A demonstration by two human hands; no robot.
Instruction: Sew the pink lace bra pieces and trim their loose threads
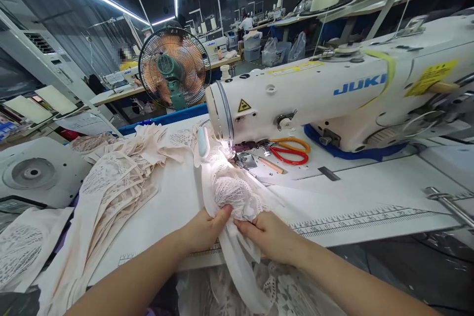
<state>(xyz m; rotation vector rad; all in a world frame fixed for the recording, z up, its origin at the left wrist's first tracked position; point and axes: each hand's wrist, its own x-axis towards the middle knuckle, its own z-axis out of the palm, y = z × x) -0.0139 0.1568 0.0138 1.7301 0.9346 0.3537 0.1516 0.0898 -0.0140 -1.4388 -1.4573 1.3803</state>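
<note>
My left hand (204, 229) and my right hand (267, 234) both pinch a pale lace garment piece (234, 193) at the near edge of the sewing table (370, 192). The lace runs from my fingers up to the needle area (237, 154) of a white JUKI sewing machine (333, 94), where a lamp lights it. The fabric's loose end hangs off the table between my forearms.
A pile of similar lace pieces (114, 177) lies to the left. Scissors with red and orange handles (291, 150) rest beside the machine base. A standing fan (174, 69) is behind the table. Other workstations and people are far back. A printed ruler (363, 218) runs along the table edge.
</note>
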